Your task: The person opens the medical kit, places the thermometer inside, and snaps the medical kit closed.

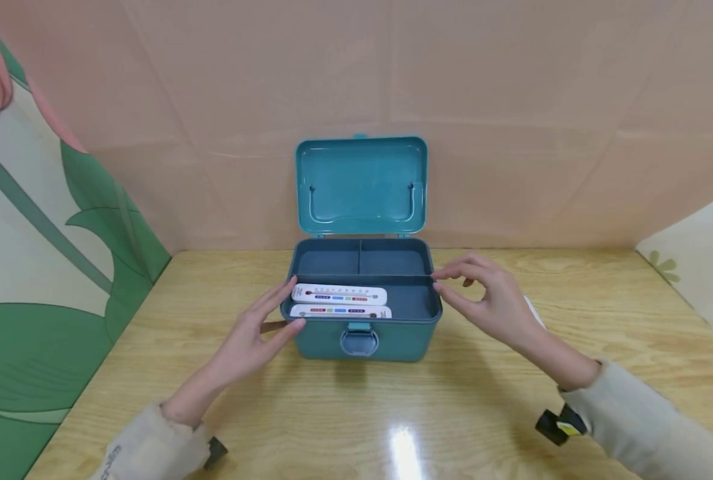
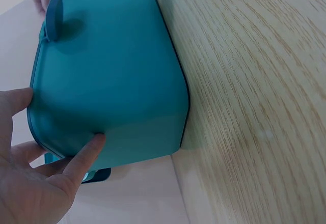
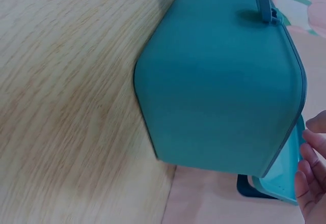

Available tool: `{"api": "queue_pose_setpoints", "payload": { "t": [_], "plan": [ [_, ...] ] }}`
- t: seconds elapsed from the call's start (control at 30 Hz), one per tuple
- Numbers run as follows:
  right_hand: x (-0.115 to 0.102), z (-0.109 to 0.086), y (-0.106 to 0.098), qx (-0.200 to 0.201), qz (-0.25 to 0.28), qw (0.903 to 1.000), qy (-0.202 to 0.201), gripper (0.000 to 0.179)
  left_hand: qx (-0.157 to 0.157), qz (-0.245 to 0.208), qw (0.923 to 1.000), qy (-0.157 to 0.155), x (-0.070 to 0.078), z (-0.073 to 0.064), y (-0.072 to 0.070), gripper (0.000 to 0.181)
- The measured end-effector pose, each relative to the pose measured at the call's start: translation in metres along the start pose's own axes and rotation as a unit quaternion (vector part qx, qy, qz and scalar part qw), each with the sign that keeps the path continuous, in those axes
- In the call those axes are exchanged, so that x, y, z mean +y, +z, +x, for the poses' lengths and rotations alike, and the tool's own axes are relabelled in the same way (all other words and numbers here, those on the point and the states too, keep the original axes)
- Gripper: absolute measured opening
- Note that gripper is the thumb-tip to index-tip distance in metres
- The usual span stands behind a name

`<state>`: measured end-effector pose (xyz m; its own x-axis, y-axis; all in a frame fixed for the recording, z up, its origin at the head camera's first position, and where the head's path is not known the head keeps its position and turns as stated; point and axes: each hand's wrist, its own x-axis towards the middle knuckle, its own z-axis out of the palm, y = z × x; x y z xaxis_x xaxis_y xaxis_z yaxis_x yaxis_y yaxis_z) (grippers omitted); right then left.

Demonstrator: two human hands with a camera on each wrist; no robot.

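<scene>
A teal storage box (image 1: 362,343) stands on the table with its lid (image 1: 362,180) raised behind it. Inside is a dark blue divided tray (image 1: 413,300), and two white thermometer cards (image 1: 339,294) lie in its front compartment. At the box's left front corner my left hand (image 1: 251,340) has its digits spread and fairly straight, one tip (image 2: 97,138) touching the side wall and another at the rim. My right hand (image 1: 491,300) is at the right rim, thumb and forefinger tips close together there. In the right wrist view its fingers (image 3: 309,155) show beside the top edge, gripping nothing visible.
A latch (image 1: 359,341) hangs on the box front. On the wooden table (image 1: 320,427), a white strip (image 1: 534,312) lies partly hidden behind my right hand. A pinkish cloth backdrop (image 1: 512,133) rises behind the box, and a leaf-patterned sheet (image 1: 26,347) stands at left.
</scene>
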<state>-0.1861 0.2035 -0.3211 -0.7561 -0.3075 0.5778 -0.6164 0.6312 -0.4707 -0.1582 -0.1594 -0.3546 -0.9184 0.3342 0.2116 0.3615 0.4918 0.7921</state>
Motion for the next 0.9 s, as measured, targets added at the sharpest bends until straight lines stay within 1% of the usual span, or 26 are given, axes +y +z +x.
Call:
{"api": "queue_pose_setpoints", "payload": {
  "t": [0.23,0.37,0.53,0.7,0.9],
  "plan": [
    [0.009,-0.005,-0.002,0.018,-0.001,0.9996,-0.023,0.019,0.002,0.005,1.0,-0.005,0.001,0.0,0.0,0.068],
    [0.014,-0.008,-0.004,0.02,-0.01,0.9994,-0.026,0.02,0.003,0.006,0.9999,-0.008,0.001,0.0,0.0,0.068],
    [0.021,-0.013,-0.007,0.025,-0.017,0.9995,-0.012,0.019,0.003,0.003,1.0,-0.006,0.0,0.0,0.0,0.068],
    [0.029,-0.019,-0.01,0.021,-0.038,0.9991,0.007,0.019,0.006,0.002,1.0,0.0,0.0,0.001,0.0,0.067],
    [0.039,-0.026,-0.013,0.021,-0.055,0.9982,0.015,0.02,0.006,-0.001,1.0,0.002,-0.001,0.0,0.0,0.067]
  ]
}}
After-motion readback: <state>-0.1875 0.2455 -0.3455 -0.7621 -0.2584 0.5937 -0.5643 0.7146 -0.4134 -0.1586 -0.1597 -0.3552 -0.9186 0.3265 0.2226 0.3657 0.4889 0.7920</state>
